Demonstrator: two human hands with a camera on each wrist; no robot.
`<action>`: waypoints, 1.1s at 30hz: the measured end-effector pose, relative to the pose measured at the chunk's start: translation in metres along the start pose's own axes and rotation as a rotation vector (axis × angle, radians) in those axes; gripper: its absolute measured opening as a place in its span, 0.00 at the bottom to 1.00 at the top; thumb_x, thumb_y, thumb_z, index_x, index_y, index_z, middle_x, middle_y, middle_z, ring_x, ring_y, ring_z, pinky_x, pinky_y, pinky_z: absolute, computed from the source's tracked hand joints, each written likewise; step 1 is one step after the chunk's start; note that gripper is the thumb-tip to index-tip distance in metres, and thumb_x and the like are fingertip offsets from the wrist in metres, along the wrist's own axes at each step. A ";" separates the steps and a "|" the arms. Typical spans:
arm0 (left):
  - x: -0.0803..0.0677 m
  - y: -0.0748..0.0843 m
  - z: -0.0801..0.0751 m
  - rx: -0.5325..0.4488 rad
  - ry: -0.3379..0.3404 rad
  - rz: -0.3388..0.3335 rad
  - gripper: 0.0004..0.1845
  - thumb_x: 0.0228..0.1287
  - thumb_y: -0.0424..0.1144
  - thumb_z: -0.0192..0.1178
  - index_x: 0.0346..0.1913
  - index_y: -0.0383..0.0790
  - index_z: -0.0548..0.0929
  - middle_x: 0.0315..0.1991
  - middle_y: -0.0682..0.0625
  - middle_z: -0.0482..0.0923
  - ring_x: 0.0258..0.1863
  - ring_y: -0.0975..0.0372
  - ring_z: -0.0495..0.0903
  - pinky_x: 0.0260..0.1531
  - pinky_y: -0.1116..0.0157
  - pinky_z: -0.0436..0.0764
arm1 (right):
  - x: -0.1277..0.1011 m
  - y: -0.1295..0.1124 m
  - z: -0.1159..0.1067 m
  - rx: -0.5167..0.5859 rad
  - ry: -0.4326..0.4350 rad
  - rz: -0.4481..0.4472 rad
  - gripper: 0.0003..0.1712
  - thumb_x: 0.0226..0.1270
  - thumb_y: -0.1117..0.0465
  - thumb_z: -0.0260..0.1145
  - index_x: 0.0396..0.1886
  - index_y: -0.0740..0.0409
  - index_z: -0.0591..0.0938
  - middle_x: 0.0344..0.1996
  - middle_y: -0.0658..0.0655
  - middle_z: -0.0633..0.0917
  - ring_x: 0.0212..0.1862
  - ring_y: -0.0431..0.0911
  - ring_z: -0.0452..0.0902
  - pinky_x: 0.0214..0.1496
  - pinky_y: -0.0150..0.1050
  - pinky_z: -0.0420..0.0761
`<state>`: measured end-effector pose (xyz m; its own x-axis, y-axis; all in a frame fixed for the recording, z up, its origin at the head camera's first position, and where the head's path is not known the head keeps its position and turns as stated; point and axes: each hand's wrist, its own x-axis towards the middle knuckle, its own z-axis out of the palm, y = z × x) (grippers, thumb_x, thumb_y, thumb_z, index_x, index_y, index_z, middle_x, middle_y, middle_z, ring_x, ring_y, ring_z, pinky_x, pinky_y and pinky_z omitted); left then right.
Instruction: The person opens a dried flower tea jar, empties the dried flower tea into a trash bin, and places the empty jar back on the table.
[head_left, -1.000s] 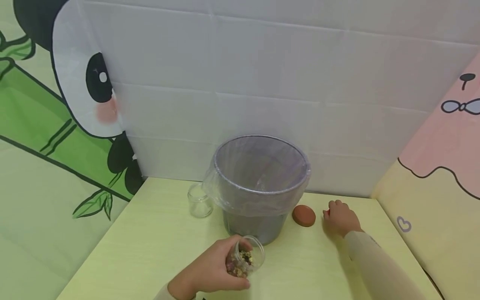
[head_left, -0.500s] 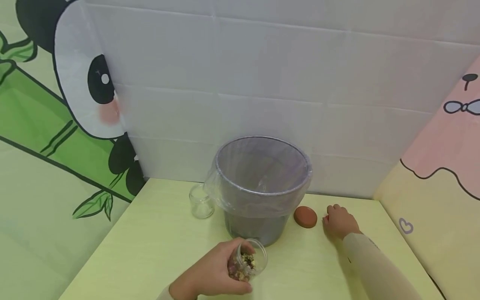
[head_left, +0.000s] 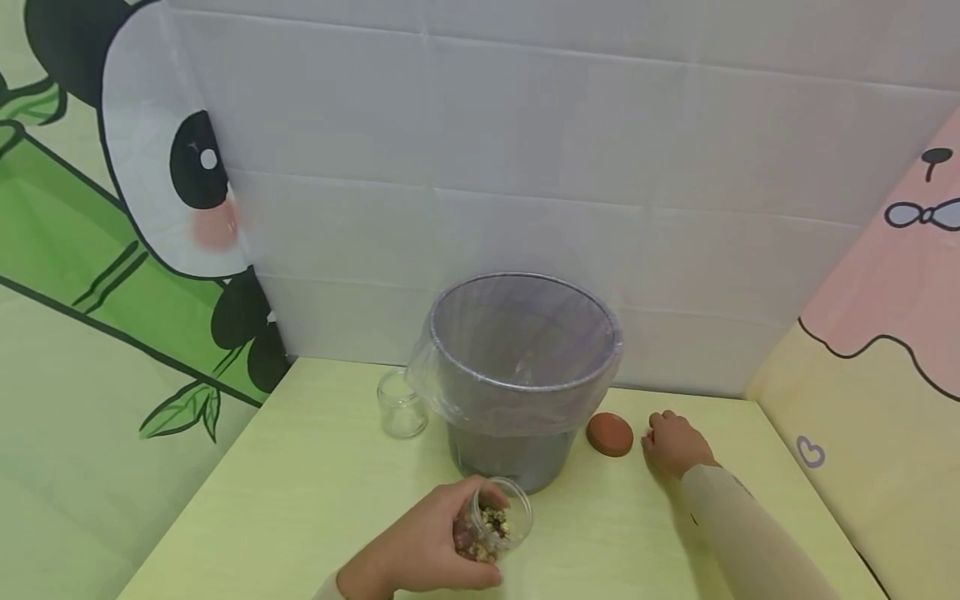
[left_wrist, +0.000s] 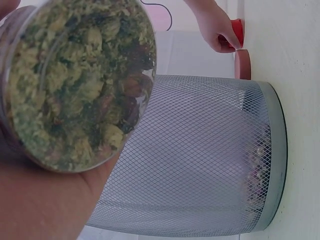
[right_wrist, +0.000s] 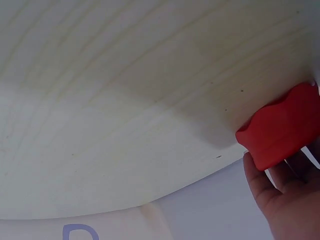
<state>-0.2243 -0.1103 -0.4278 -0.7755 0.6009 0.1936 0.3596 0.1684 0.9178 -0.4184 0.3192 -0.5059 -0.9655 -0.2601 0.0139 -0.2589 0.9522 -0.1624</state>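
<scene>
Head view: left hand (head_left: 423, 550) at near edge of pale yellow-green table (head_left: 300, 492), fingers curled round small clear jar (head_left: 495, 521) of dried flowers/buds, jar tilted w/ open mouth toward bin. Jar just in front of wire-mesh bin (head_left: 517, 375), lined w/ clear plastic bag, standing mid-table. Empty glass jar (head_left: 401, 406) just left of bin, upright. Brown lid (head_left: 609, 434) flat on table just right of bin. Right hand (head_left: 671, 442) farther right, near brown lid but apart from it, knuckles up, fingers curled down onto table; bit of red barely showing at fingertips. Beige sleeve (head_left: 750, 542) along right forearm. White sheet behind, panda print at left, pink/yellow print at right.

Left wrist view: jar (left_wrist: 75, 82) fills upper left, packed w/ green-yellow and dark red dried bits, resting in palm of left hand (left_wrist: 45, 200). Mesh bin (left_wrist: 200, 155) right behind it, some debris at bottom. Right hand (left_wrist: 215, 30) beyond, pinching red cap (left_wrist: 238, 31) against table; brown lid (left_wrist: 243, 64) beside it.

Right wrist view: red cap (right_wrist: 280, 125) on table (right_wrist: 125, 100) edge-on, fingers (right_wrist: 267, 190) of right hand curled round it.
</scene>
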 end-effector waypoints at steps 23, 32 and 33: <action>-0.002 -0.002 -0.002 -0.006 0.020 0.010 0.29 0.55 0.41 0.79 0.59 0.52 0.78 0.53 0.49 0.80 0.35 0.69 0.78 0.37 0.69 0.82 | -0.005 -0.019 -0.028 -0.087 0.040 -0.042 0.25 0.73 0.51 0.64 0.54 0.69 0.80 0.50 0.67 0.81 0.53 0.66 0.78 0.50 0.65 0.79; -0.005 -0.002 -0.009 0.019 -0.003 0.006 0.28 0.57 0.43 0.78 0.59 0.50 0.78 0.35 0.59 0.78 0.26 0.73 0.71 0.30 0.72 0.78 | -0.006 -0.045 -0.068 -0.125 0.102 -0.119 0.27 0.72 0.53 0.67 0.58 0.71 0.79 0.55 0.69 0.81 0.56 0.66 0.78 0.56 0.62 0.79; -0.005 -0.002 -0.011 0.018 -0.008 0.006 0.28 0.57 0.43 0.78 0.60 0.50 0.77 0.32 0.60 0.76 0.25 0.73 0.70 0.29 0.73 0.77 | -0.006 -0.048 -0.075 -0.118 0.101 -0.121 0.27 0.72 0.53 0.67 0.58 0.71 0.79 0.55 0.69 0.81 0.56 0.66 0.79 0.57 0.63 0.79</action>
<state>-0.2268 -0.1219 -0.4269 -0.7688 0.6086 0.1966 0.3740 0.1785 0.9101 -0.4020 0.2872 -0.4247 -0.9236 -0.3619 0.1266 -0.3690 0.9287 -0.0370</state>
